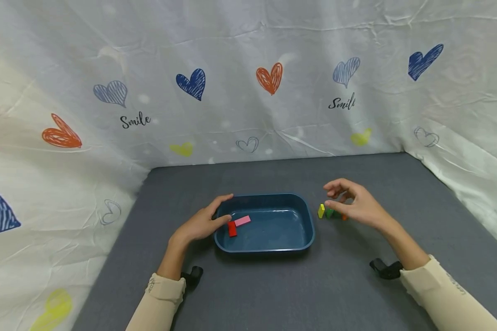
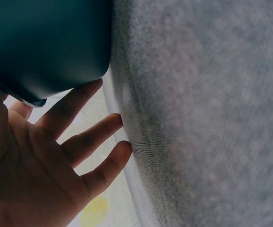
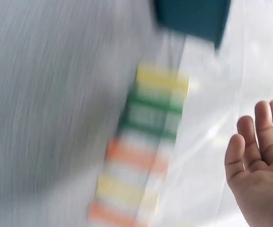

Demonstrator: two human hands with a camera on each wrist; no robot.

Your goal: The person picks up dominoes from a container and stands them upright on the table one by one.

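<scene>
My left hand (image 1: 200,224) holds the left end of a dark blue tray (image 1: 269,251), its thumb over the rim and an index finger along the back corner. In the left wrist view, the other fingers (image 2: 91,137) spread out beside the tray's outer wall. A red block (image 1: 232,229) and a pink block (image 1: 242,220) lie inside the tray, near the thumb. My right hand (image 1: 356,202), empty with loosely bent fingers, hovers over a row of upright blocks right of the tray. The right wrist view shows yellow, green and orange blocks (image 3: 136,156), blurred; the hand partly hides them from the head view.
A dark grey cloth (image 1: 281,289) covers the table. Behind it and along the sides hangs a white curtain (image 1: 228,119) printed with hearts. Black wrist straps (image 1: 386,269) stick out below both cuffs.
</scene>
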